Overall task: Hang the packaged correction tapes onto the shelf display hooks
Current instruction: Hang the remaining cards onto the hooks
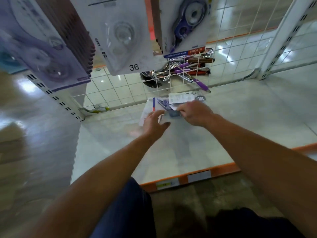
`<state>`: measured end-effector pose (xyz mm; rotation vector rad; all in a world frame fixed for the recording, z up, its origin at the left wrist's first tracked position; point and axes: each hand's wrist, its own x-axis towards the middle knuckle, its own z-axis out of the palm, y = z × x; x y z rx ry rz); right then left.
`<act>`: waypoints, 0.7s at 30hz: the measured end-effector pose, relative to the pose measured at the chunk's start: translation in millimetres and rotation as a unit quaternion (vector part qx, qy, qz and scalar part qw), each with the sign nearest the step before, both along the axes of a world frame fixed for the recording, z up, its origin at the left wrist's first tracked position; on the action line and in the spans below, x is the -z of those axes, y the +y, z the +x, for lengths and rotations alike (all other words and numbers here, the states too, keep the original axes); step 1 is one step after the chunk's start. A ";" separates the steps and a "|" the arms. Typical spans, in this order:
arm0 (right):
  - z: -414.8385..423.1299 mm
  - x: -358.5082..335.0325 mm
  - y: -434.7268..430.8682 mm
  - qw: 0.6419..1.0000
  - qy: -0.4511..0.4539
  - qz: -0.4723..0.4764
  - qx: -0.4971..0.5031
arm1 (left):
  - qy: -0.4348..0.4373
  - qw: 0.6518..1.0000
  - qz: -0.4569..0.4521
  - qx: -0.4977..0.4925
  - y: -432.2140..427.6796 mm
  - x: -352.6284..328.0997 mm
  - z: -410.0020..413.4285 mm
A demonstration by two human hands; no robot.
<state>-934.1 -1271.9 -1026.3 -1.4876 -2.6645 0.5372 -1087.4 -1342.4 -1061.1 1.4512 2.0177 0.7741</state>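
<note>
A small pile of packaged correction tapes lies flat near the back of a low white shelf board. My right hand pinches one package from the pile between thumb and fingers. Over the left side of the pile hovers my left hand, fingers spread, holding nothing that I can see. Packaged correction tapes hang at the top of the view: a purple one on the right, a clear one marked 36 in the middle, and blurred ones on the left. The hooks themselves are out of view.
A white wire grid panel stands behind the shelf. Behind it on the tiled floor lies a heap of spoons and purple-handled utensils. White slotted uprights flank the bay. An orange price strip runs along the shelf's front edge.
</note>
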 end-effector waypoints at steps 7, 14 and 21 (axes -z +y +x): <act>-9.9 -87.6 -21.2 0.985 0.157 -0.063 0.020 | -0.204 0.978 -0.025 -0.028 -37.6 -39.0 -16.8; -0.3 -149.7 -51.0 0.909 0.338 -0.186 0.155 | -0.345 0.939 -0.006 -0.005 -68.6 -91.0 -19.1; 16.1 -171.4 -79.9 0.790 0.500 -0.259 0.244 | -0.570 0.819 0.047 -0.052 -90.0 -122.5 -12.3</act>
